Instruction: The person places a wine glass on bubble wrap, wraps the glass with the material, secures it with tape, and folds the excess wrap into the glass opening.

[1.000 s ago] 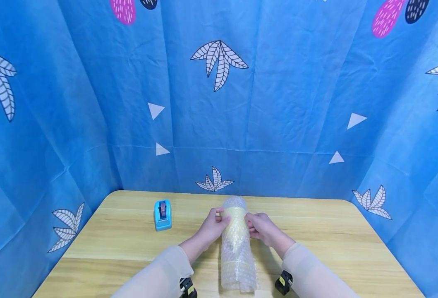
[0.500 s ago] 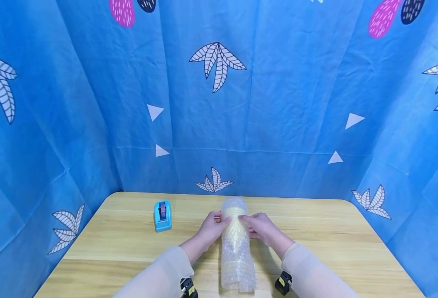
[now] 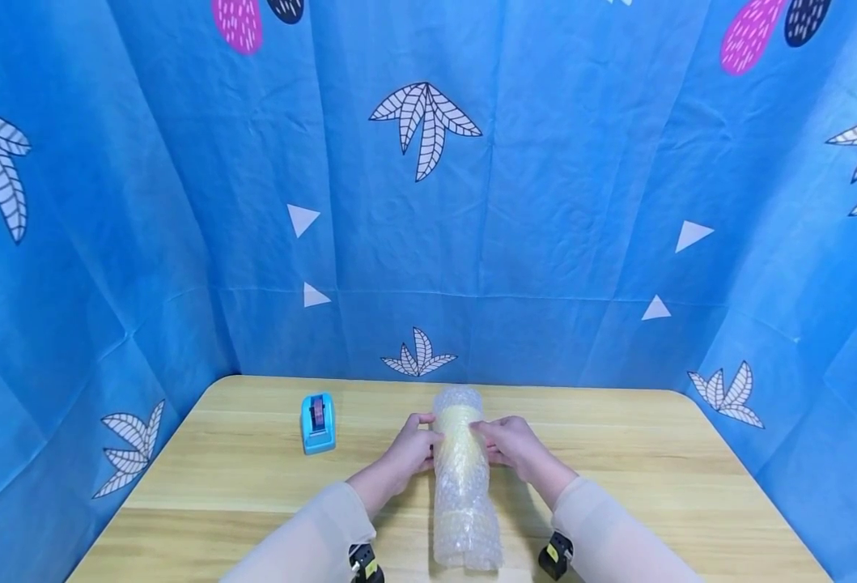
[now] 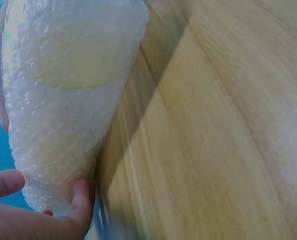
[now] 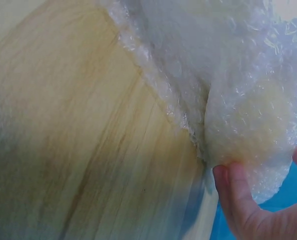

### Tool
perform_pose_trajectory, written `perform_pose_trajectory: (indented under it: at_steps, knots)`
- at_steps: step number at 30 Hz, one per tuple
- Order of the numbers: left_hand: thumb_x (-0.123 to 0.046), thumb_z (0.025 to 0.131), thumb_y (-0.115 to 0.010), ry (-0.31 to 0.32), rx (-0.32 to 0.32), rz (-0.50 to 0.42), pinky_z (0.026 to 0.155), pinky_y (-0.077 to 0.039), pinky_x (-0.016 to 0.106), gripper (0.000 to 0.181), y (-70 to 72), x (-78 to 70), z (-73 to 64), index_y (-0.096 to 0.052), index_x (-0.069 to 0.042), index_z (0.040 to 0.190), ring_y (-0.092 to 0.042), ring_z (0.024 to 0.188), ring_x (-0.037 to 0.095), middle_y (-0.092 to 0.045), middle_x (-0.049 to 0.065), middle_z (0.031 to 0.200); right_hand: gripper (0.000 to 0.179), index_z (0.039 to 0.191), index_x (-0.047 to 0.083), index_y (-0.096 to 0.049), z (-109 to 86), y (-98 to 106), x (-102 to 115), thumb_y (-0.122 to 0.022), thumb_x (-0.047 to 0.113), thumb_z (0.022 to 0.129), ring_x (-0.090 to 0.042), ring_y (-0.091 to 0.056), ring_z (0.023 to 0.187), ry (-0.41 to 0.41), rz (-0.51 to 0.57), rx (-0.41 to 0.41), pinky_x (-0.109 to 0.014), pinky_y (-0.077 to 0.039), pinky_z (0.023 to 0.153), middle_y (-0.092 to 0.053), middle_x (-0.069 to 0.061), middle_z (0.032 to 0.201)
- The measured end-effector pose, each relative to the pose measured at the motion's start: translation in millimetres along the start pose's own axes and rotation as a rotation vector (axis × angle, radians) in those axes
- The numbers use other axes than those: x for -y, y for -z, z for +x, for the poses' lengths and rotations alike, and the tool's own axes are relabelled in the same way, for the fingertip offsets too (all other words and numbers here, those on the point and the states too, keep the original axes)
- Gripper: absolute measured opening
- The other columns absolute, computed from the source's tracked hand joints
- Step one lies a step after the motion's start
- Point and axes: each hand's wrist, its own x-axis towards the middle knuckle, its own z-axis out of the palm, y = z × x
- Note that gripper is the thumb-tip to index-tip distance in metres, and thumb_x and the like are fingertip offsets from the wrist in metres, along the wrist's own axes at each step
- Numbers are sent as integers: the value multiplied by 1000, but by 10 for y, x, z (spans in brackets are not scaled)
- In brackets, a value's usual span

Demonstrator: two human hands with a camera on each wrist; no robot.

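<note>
A bubble-wrapped roll (image 3: pixel 464 502), with something yellowish showing through the clear wrap, lies lengthwise on the table. What is inside cannot be made out. My left hand (image 3: pixel 402 450) holds its left side near the far end; in the left wrist view the thumb (image 4: pixel 8 183) and fingers (image 4: pixel 81 202) stand on opposite sides of it. From the right, my right hand (image 3: pixel 517 445) grips the roll with the thumb on top. A loose edge of the bubble wrap (image 5: pixel 173 100) hangs beside the roll in the right wrist view.
A blue tape dispenser (image 3: pixel 318 437) stands on the wooden table (image 3: pixel 253 478), left of the roll. Blue patterned curtain (image 3: pixel 566 202) encloses the table at the back and both sides.
My right thumb has moved left onto the top of the roll. My left thumb has drawn back toward the roll's left edge. The roll has stayed nearly in place.
</note>
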Motion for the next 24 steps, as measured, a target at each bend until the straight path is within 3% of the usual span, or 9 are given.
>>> perform_pose_trajectory:
  at_steps: [6, 14, 24]
  knots:
    - [-3, 93, -60, 5, -10, 3, 88, -57, 41, 58, -2, 16, 7, -34, 2, 145, -64, 96, 28, -55, 25, 122, 32, 68, 11, -48, 7, 11, -11, -70, 18, 90, -12, -48, 59, -6, 12, -5, -26, -53, 63, -45, 0, 65]
    - [-10, 95, -63, 0, 1, 25, 95, -54, 43, 58, 5, 28, 36, -38, 17, 139, -63, 110, 34, -54, 28, 130, 41, 62, 16, -36, 6, 21, -12, -64, 16, 92, -11, -41, 58, -9, 24, 0, -27, -49, 63, -36, 3, 59]
    - [-16, 94, -69, 31, 12, 12, 91, -56, 40, 61, 19, 34, 47, -39, 10, 140, -65, 102, 28, -58, 24, 123, 31, 70, 12, -37, -2, 16, -36, -57, 14, 94, -13, -41, 61, -12, 61, 35, -27, -46, 63, -34, 1, 64]
